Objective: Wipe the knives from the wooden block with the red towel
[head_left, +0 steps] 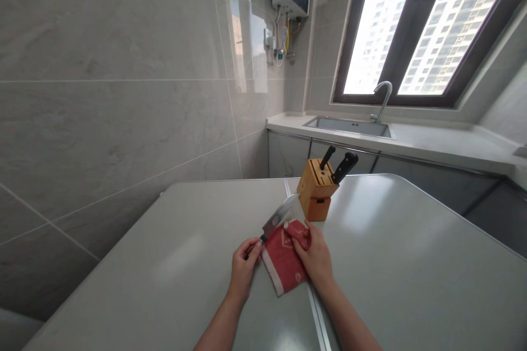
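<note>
My left hand is closed around the black handle of a kitchen knife, whose broad blade slants up and to the right. Bunched in my right hand is a red cloth with a white edge. Its upper fold lies against the lower side of the blade, and the rest hangs down between my hands. Just beyond the blade's tip stands a wooden knife block with two black-handled tools in its slots. Part of the blade is hidden behind the cloth.
The pale table has a metal seam running under my right hand. Behind it, a counter holds a sink with a faucet below the window. A tiled wall rises on the left.
</note>
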`<state>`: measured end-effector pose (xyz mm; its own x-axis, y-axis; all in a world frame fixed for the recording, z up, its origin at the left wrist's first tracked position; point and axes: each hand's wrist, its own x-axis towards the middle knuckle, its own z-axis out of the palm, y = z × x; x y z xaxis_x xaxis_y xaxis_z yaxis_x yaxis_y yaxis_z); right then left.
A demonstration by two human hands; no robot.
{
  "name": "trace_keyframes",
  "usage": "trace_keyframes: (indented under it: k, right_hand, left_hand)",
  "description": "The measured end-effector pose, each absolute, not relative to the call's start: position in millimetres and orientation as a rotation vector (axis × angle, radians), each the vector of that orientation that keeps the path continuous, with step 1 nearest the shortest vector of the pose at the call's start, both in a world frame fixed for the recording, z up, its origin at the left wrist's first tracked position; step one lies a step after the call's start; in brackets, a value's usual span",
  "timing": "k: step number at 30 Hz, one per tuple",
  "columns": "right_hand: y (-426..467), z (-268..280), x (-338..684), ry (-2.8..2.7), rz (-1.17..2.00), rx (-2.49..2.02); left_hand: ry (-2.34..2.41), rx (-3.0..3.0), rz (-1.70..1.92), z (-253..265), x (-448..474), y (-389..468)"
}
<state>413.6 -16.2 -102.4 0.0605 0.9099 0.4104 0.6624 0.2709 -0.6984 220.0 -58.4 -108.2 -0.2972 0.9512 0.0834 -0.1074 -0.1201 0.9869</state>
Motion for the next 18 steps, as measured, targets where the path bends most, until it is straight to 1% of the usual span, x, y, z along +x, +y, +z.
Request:
trace_keyframes:
  k: [6,8,13,18]
  right_hand:
    - [-23.2,-90.1,414.7,-1.820,0.452,-1.532]
    - [-23.1,-89.1,415.6,-1.764,0.514,-1.538]
    - [-12.9,-95.4,421.2,-1.334,0.832,-1.465]
    - [-8.5,-94.2,417.7,-0.627,1.368,-1.070]
  left_hand:
    - [1.263,1.035,1.566,-107.3,220.3,-58.0]
    - [1.262,1.029,1.571,-108.1,220.2,-57.9]
    - [1.257,1.033,1.568,-109.4,219.8,-58.2]
    - [1.319,1.064,1.584,-107.7,219.8,-59.7]
